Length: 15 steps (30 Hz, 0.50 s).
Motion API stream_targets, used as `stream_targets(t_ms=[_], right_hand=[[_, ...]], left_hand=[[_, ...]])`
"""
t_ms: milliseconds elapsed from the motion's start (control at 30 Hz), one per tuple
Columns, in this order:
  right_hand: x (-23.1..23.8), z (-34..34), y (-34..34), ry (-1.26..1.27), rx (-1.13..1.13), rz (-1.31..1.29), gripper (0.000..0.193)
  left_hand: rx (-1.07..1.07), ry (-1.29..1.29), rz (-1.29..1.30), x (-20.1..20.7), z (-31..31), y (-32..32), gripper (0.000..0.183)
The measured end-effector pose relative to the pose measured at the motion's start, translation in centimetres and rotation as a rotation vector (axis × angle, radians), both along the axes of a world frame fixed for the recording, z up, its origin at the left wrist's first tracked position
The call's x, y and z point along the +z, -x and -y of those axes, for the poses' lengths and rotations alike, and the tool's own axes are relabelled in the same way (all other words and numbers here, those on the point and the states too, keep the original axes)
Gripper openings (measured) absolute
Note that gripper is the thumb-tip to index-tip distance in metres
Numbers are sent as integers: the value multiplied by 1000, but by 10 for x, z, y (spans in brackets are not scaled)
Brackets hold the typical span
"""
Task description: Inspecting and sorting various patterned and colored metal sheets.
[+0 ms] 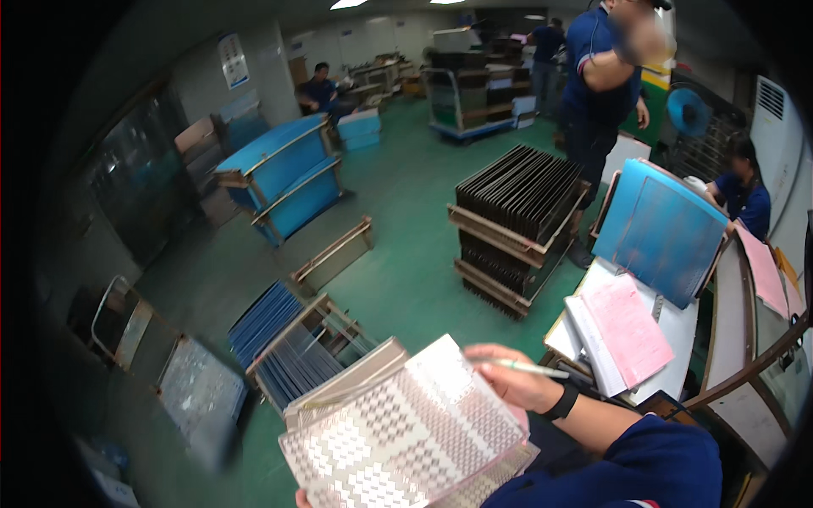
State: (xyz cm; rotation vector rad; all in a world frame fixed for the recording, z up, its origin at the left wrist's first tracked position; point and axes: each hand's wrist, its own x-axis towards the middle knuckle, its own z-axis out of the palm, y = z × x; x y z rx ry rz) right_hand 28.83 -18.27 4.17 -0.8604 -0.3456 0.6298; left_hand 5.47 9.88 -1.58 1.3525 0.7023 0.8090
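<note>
The left hand was almost all cut off at the bottom edge, so nobody could tell if its fingers were open or closed. It touched the lower edge of a stack of shiny patterned sheets, held up low in the middle of the picture. The right hand rested on the top right corner of the stack, and its fingers were closed around a thin pen. Just to the right, pink papers lay on a desk, partly under a blue board.
</note>
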Motion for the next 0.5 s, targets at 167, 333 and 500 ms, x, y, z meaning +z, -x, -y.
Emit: stream_targets(t_ms=[167,333,500], right_hand=[[2,-3,-5,26,1,-141,34],[2,-10,-4,-28,-46,-169,32],[6,-15,20,-52,49,-163,43]], left_hand=[[-430,762,891,36,3,-42,44],[-195,584,769,36,32,-66,50],[-246,477,538,55,104,-86,53]])
